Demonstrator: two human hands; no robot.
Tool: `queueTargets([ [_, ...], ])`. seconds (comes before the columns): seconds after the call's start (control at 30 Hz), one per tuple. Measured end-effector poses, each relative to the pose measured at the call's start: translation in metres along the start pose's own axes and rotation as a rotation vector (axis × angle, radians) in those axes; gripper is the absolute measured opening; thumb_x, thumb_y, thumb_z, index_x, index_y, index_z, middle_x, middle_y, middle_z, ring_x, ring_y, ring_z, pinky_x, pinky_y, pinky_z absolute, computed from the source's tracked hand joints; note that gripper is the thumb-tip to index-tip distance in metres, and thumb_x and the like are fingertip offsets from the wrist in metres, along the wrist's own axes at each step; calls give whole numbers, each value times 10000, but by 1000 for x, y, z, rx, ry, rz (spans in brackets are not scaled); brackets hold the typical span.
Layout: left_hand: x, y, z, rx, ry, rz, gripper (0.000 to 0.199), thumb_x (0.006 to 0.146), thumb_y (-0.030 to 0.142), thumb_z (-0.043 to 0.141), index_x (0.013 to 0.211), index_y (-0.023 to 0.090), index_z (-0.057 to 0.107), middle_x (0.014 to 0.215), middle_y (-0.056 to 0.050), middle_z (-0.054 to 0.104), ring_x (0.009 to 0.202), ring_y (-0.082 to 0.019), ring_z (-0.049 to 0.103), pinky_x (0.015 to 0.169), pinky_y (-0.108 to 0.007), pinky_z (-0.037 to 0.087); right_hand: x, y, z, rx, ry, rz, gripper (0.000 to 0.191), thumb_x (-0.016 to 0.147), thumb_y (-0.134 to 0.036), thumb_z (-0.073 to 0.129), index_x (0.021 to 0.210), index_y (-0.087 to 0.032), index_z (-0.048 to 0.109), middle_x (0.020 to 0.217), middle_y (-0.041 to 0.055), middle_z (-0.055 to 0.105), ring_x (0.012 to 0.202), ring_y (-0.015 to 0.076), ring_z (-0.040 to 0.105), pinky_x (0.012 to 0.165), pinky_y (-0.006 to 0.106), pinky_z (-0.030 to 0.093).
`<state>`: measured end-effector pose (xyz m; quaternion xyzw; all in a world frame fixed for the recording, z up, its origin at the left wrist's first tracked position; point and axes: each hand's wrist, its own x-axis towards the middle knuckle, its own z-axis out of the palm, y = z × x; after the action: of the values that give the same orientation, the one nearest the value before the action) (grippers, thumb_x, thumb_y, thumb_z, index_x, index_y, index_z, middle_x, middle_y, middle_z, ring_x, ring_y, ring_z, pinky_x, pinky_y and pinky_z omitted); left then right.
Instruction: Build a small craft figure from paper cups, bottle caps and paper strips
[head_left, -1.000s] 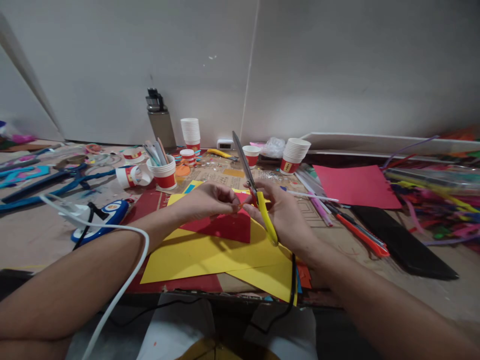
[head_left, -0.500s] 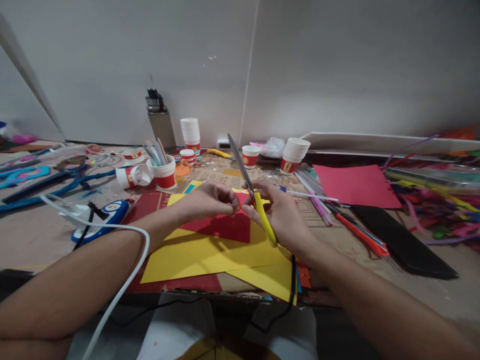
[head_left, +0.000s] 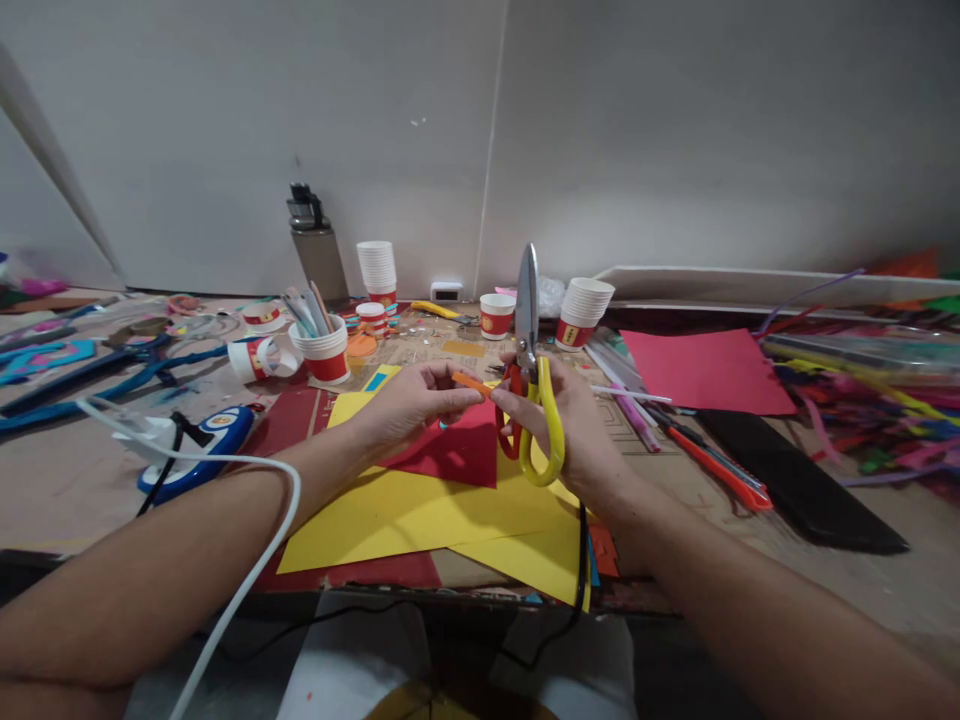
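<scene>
My left hand (head_left: 420, 402) is closed, pinching a small orange strip (head_left: 471, 384) between thumb and fingers. At the strip's other end are the thumb and fingertips of my right hand (head_left: 574, 425), which also carries a pair of scissors (head_left: 527, 300). Their blades point upward and look closed together; one handle loop is yellow, the other red. Both hands hover over a red paper sheet (head_left: 457, 450), which lies on larger yellow sheets (head_left: 375, 530).
A paper cup with pens (head_left: 324, 355) stands left of the hands, near a power strip (head_left: 199, 450) with a white cable. Stacked cups (head_left: 583, 312) are at the back. On the right lie a red sheet (head_left: 705, 370), a utility knife (head_left: 720, 465) and a black case (head_left: 806, 480).
The scissors have turned in my right hand, so the blades show broadside and point straighter up. The orange strip between my fingers now shows more plainly.
</scene>
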<state>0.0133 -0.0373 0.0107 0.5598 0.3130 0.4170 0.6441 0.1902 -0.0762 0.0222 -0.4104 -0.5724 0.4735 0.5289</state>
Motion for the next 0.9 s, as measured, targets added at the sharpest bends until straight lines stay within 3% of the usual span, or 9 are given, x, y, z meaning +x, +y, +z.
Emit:
queueTargets([
  [0.47, -1, -9, 7, -220, 35, 10, 195, 678, 234, 795, 779, 129, 664, 645, 20, 612, 558, -40, 510, 563, -168, 389, -2, 8, 6, 77, 64, -27, 493, 680, -416, 782, 1085, -269, 541, 882, 4, 561, 685, 130, 553, 560, 283, 542],
  [0.6, -1, -9, 9, -235, 65, -30, 216, 655, 243, 807, 735, 125, 645, 625, 19, 599, 545, -41, 501, 543, -163, 381, -3, 8, 8, 53, 59, -20, 485, 702, -438, 759, 1092, -266, 527, 884, 3, 561, 635, 117, 534, 557, 292, 530],
  [0.8, 2, 2, 0, -242, 126, -15, 194, 677, 246, 781, 719, 111, 648, 618, 12, 586, 534, -41, 493, 547, -177, 406, -7, 2, 6, -124, 44, -173, 371, 787, -369, 691, 1100, -251, 532, 1117, 48, 563, 898, 175, 583, 825, 383, 527],
  [0.9, 5, 10, -9, -263, 171, 3, 170, 666, 219, 778, 696, 110, 650, 641, 4, 606, 540, -37, 490, 557, -179, 422, -7, 1, -1, -197, -15, -208, 385, 833, -323, 636, 1187, -266, 495, 1085, 47, 571, 926, 187, 591, 871, 419, 506],
])
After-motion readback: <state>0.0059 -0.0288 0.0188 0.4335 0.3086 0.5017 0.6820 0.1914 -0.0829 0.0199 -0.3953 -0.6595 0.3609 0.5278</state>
